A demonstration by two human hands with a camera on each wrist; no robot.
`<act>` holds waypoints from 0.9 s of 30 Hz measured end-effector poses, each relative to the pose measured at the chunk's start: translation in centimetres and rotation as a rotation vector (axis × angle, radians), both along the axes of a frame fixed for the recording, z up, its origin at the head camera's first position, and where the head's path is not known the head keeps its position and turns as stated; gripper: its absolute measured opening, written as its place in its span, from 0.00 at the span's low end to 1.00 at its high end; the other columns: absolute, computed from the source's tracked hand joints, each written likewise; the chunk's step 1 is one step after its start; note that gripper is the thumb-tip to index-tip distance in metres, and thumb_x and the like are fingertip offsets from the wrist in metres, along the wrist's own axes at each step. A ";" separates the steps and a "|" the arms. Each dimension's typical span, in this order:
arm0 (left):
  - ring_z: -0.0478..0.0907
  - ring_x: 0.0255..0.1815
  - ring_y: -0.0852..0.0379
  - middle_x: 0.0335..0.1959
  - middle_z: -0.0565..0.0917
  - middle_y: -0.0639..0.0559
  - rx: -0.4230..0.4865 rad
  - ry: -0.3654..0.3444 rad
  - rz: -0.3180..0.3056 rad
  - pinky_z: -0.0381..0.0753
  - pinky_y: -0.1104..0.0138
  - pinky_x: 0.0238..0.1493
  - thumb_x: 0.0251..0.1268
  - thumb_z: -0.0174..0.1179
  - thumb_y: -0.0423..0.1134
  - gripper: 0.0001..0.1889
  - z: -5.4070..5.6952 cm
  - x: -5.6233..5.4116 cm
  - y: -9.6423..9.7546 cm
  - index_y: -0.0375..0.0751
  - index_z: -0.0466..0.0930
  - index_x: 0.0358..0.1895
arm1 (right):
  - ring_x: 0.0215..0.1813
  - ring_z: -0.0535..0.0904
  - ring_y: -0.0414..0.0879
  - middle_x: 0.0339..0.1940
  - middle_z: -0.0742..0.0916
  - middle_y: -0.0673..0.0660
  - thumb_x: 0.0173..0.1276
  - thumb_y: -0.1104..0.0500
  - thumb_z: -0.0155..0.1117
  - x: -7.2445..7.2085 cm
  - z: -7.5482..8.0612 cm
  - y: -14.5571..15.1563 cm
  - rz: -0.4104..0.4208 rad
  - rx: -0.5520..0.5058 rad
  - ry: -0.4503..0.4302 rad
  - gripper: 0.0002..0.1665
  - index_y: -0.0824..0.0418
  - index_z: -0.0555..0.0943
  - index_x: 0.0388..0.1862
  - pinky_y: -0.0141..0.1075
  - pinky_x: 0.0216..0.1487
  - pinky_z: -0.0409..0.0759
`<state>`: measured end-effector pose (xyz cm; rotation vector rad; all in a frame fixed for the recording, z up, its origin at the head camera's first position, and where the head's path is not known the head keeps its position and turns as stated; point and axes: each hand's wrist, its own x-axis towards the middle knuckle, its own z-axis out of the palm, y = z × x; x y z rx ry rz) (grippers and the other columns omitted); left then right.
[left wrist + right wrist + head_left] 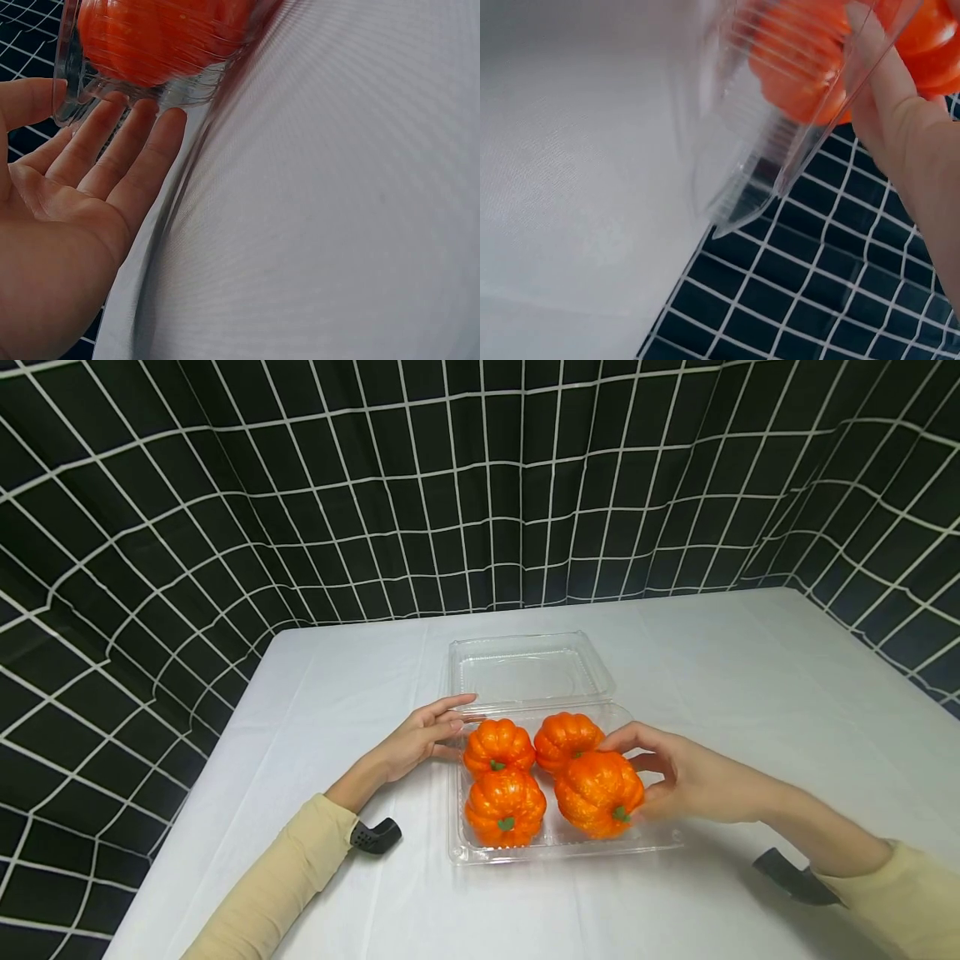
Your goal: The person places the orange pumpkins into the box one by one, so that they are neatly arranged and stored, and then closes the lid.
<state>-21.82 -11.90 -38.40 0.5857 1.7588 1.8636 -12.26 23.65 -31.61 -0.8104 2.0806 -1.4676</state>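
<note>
A clear plastic clamshell container (480, 853) lies on the white table with its lid (528, 668) folded open behind it. Several orange pumpkins fill its base. My right hand (663, 772) curls round the front-right pumpkin (596, 792), thumb on top and fingers at its right side. In the right wrist view a finger (889, 97) lies inside the container wall (780, 142) against an orange pumpkin (802, 60). My left hand (431, 737) has straight fingers resting against the container's left wall. From the left wrist camera, its fingertips (154, 124) touch the container wall (79, 101), with a pumpkin (157, 34) behind it.
A white cloth (750, 677) covers the table, which ends at the left (187, 793) and far edges. A black curtain with a white grid (300, 485) hangs round the back and sides. Black wrist camera mounts (375, 837) sit on both beige sleeves.
</note>
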 end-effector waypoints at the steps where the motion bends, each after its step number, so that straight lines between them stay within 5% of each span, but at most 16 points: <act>1: 0.74 0.58 0.46 0.67 0.66 0.34 0.000 0.001 0.000 0.80 0.55 0.49 0.71 0.47 0.32 0.29 0.0 0.0 0.0 0.33 0.52 0.73 | 0.59 0.71 0.61 0.62 0.69 0.62 0.56 0.69 0.70 0.0 0.0 -0.1 -0.003 0.011 -0.003 0.34 0.60 0.67 0.60 0.43 0.48 0.81; 14: 0.73 0.59 0.45 0.67 0.66 0.33 -0.003 0.007 -0.004 0.79 0.54 0.49 0.71 0.46 0.31 0.29 -0.2 -0.1 0.0 0.34 0.52 0.73 | 0.59 0.72 0.63 0.61 0.72 0.62 0.53 0.66 0.73 0.3 0.1 -1.3 -0.056 0.167 0.048 0.32 0.57 0.70 0.55 0.37 0.53 0.78; 27: 0.73 0.59 0.44 0.66 0.67 0.34 -0.010 0.010 -0.009 0.79 0.54 0.49 0.71 0.46 0.30 0.29 -0.1 0.0 0.0 0.33 0.52 0.73 | 0.52 0.78 0.60 0.53 0.78 0.61 0.52 0.65 0.75 0.1 0.5 -1.9 -0.064 0.261 0.134 0.28 0.60 0.72 0.50 0.37 0.43 0.82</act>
